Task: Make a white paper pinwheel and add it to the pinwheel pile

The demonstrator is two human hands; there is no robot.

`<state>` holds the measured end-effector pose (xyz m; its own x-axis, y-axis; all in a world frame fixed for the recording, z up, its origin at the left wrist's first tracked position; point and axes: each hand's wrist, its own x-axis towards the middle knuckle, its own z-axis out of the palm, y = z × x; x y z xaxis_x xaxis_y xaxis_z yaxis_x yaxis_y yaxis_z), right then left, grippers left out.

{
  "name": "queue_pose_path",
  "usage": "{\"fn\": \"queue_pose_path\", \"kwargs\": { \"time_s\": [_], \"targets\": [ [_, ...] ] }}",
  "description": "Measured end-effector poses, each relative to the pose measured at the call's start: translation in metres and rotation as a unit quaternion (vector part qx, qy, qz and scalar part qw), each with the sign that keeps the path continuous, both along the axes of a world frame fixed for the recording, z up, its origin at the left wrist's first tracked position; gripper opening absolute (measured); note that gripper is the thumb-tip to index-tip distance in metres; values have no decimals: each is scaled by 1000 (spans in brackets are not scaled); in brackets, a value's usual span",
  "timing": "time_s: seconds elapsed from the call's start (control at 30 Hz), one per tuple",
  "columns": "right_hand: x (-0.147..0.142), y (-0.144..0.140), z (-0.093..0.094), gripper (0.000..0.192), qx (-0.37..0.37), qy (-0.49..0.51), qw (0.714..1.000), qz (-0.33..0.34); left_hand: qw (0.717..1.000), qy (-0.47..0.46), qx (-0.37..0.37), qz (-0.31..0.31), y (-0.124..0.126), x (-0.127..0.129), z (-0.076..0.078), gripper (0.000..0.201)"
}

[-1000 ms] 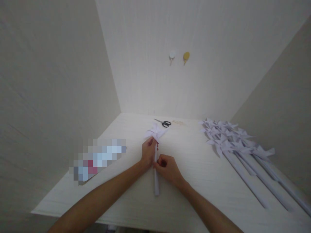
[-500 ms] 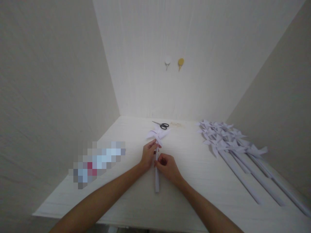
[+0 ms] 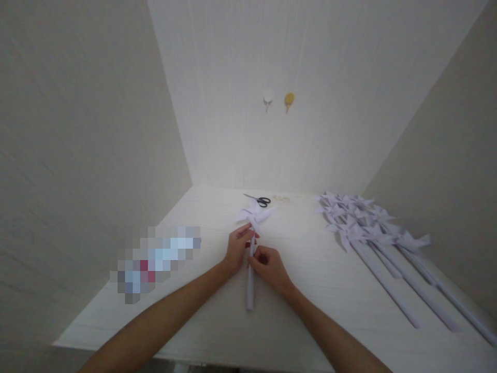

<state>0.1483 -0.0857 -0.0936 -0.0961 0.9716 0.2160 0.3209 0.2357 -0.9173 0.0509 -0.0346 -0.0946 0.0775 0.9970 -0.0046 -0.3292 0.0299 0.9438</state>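
Observation:
A white paper pinwheel point(image 3: 250, 290) on a rolled paper stick is held over the middle of the table, its vanes pointing away from me. My left hand point(image 3: 237, 248) grips the stick just below the vanes, thumb and fingers around it. Lower down, my right hand point(image 3: 267, 264) pinches the same stick between thumb and forefinger. The stick's wider end sticks out toward me below both hands. Just beyond the vanes lie scissors point(image 3: 264, 201) with black handles.
Several finished paper pinwheels point(image 3: 373, 235) lie stacked on the right of the white table point(image 3: 194, 321). A pixelated object point(image 3: 163, 259) lies at left. Small pale bits point(image 3: 281, 199) are near the back wall, which carries a white hook point(image 3: 267, 99) and a yellow hook point(image 3: 289, 99).
Both hands keep their hold on the pinwheel's stick. Its near end has tilted very slightly to the left, and the vanes slightly to the right.

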Motion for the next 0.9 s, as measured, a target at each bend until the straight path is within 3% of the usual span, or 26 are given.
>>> {"fn": "queue_pose_path", "kwargs": {
  "time_s": [0.3, 0.53, 0.7, 0.9],
  "targets": [
    [0, 0, 3, 29, 5, -28, 999, -41, 999, 6, -15, 30, -1, 0, 4, 55],
    [5, 3, 2, 15, 11, 5, 997, -80, 997, -25, 2, 70, 2, 0, 1, 53],
    [13, 8, 1, 8, 10, -14, 996, -83, 997, -52, 17, 61, 1, 0, 1, 37],
    [35, 16, 20, 9, 15, -13, 995, -94, 998, -53, -7, 38, 1, 0, 2, 52]
  ]
}}
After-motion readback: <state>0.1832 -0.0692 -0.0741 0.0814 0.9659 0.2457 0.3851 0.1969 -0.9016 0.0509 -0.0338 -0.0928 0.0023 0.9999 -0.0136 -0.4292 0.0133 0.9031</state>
